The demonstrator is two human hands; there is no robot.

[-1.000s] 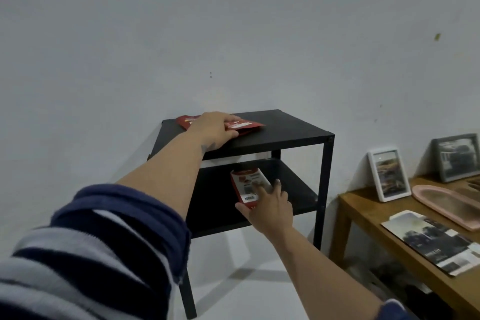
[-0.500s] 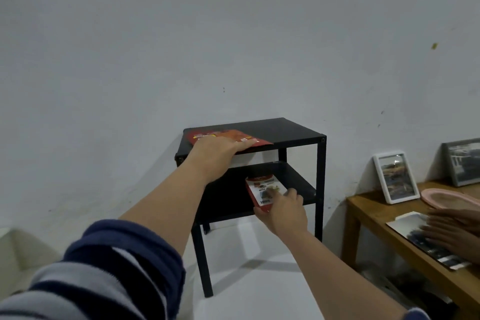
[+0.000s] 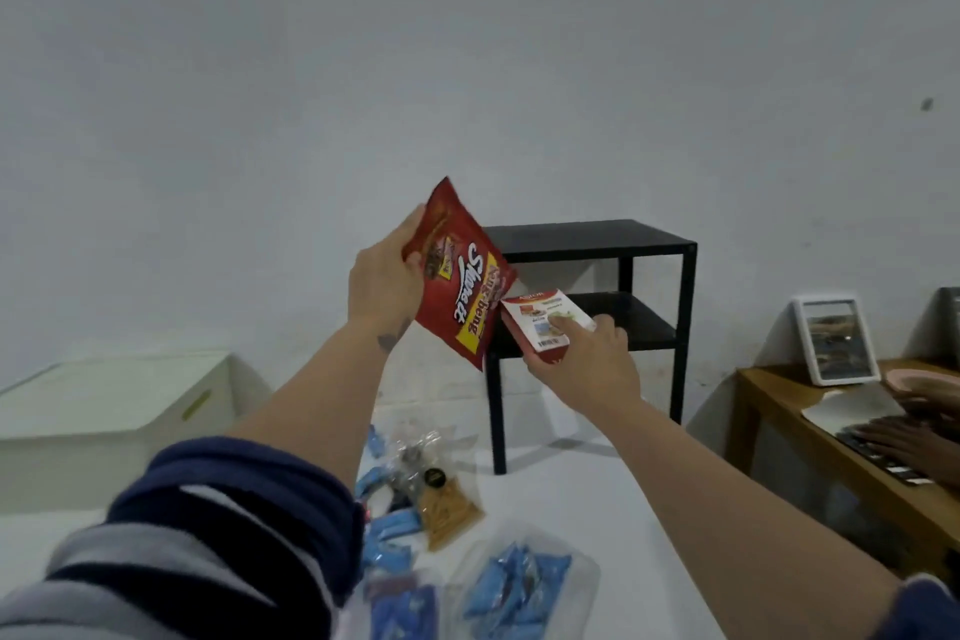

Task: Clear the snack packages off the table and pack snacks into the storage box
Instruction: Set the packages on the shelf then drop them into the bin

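My left hand [image 3: 382, 278] grips a red snack bag [image 3: 460, 278] by its upper edge, and the bag hangs tilted in the air in front of the black side table [image 3: 592, 237]. My right hand [image 3: 584, 361] holds a small red and white snack box [image 3: 540, 327] just to the right of the bag, level with the table's lower shelf. Both shelves of the black table are bare. A white storage box [image 3: 109, 411] with its lid on sits on the floor at the left. Several blue snack packets [image 3: 519, 587] and a clear bag of brown snacks [image 3: 447, 509] lie on the white floor below my arms.
A wooden bench [image 3: 810, 437] stands at the right with a white picture frame [image 3: 834, 340], a pink dish [image 3: 924, 382] and a magazine on it. Another person's hands [image 3: 914, 431] rest on that magazine. A plain grey wall is behind everything.
Both hands have lifted their packages off the black table, the bag from the top and the box from the lower shelf, and pulled them back. The view stepped back, showing the storage box and floor snacks.
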